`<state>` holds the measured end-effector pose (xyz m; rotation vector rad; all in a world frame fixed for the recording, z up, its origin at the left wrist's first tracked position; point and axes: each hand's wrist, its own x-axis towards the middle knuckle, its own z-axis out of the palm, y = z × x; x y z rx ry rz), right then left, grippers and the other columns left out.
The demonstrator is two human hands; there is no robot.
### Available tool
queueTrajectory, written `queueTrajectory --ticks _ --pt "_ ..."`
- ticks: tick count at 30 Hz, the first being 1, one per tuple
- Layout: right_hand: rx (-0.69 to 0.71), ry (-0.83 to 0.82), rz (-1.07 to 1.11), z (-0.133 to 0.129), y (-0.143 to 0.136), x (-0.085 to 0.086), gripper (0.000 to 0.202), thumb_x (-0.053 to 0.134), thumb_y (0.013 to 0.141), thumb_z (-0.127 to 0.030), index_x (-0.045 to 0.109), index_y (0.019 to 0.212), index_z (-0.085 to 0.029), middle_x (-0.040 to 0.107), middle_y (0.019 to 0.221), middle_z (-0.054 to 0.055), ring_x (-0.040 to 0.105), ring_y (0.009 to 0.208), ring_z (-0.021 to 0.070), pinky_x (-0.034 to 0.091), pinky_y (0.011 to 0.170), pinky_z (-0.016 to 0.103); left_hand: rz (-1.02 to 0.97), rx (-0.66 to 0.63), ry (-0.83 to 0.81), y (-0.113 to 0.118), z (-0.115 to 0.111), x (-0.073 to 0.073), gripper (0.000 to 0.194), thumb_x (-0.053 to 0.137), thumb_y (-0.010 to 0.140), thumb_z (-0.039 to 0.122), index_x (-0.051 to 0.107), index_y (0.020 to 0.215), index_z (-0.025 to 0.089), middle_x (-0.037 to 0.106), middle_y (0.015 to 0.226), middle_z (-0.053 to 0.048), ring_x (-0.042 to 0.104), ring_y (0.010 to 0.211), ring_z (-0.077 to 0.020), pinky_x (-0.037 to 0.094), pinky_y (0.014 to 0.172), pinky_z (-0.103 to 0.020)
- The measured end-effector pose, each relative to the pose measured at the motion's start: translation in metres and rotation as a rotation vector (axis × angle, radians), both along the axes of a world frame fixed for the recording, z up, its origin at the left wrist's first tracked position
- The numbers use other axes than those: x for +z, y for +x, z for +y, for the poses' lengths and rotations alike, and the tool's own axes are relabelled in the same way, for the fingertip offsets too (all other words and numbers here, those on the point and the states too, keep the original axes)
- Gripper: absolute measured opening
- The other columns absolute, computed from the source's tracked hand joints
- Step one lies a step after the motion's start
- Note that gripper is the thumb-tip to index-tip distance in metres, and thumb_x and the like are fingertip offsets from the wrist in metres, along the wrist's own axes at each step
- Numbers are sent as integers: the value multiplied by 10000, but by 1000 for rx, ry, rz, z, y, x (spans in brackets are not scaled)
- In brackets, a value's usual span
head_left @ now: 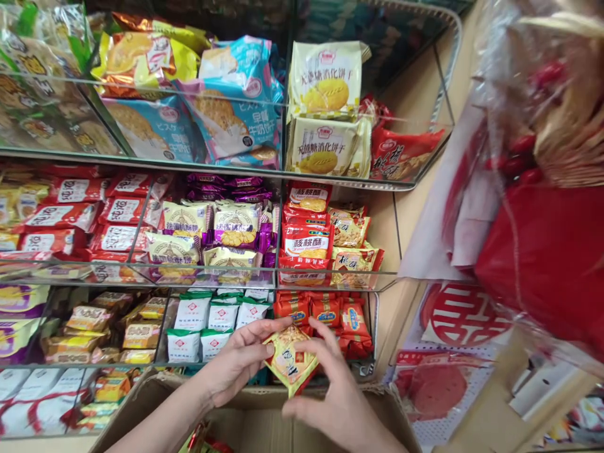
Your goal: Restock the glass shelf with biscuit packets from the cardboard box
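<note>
A small yellow snack packet (290,365) with red edges and dark lettering is held up in front of the lower shelf. My left hand (243,358) pinches its left corner between thumb and fingers. On the other side, my right hand (337,393) has its fingers curled on the packet's right edge, with the thumb apart below. Beneath both hands is an open cardboard box (264,412); part of a red and yellow packet (202,440) shows inside it. Similar yellow and red packets (353,261) stand on the shelf above, beside red walnut biscuit packets (309,242).
Glass shelves with clear dividers hold packets in rows. Behind my hands are orange-red packets (325,311) and white packets with green tops (221,314). The upper shelf's glass lip (349,182) juts out. At right hangs a red bundle in clear plastic (542,251).
</note>
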<state>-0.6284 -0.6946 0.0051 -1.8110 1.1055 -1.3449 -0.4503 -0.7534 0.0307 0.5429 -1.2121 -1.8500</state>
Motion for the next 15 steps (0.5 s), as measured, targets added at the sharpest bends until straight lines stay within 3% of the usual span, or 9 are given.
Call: queueTrajectory --ticks 2,4,6,10,13,15 --pt "0 -164 312 4 0 7 631 757 549 -235 499 1124 -277 233 1394 69 306 1239 293 334 995 446 -11 -17 -9 0 1 1 271 630 696 64 659 932 195 620 1146 -54 509 1097 -213 386 908 -303" --pt "-9 -356 490 5 -3 14 542 650 666 -138 479 1165 -265 415 1292 61 394 1172 229 372 979 393 -4 -33 -2 0 3 2 282 627 709 71 640 958 201 617 1145 -50 507 1100 -195 388 903 -281" --pt "-70 -530 555 4 -6 20 474 513 745 -59 469 1181 -237 536 1162 53 471 1075 177 426 932 337 7 -68 31 1 5 3 275 600 756 128 604 1018 213 605 1154 -53 531 1067 -192 417 866 -290" --pt "-220 -754 613 4 -11 29 414 455 789 -72 472 1191 -170 532 1162 110 464 1081 206 441 922 375 -26 -213 71 1 8 4 355 423 868 389 474 1178 223 645 997 -93 632 817 -213 486 676 -343" --pt "-243 -741 679 9 -9 31 435 428 779 -45 478 1197 -152 481 1219 144 398 1158 245 413 949 427 -48 -219 45 0 8 3 343 504 843 312 461 1166 206 638 932 -73 629 767 -188 492 671 -333" --pt "-158 -623 661 12 -7 28 508 394 736 1 469 1211 -163 418 1286 136 342 1210 249 385 973 438 -45 -164 23 -1 7 2 328 568 804 178 478 1119 206 621 938 -46 618 767 -157 495 690 -318"
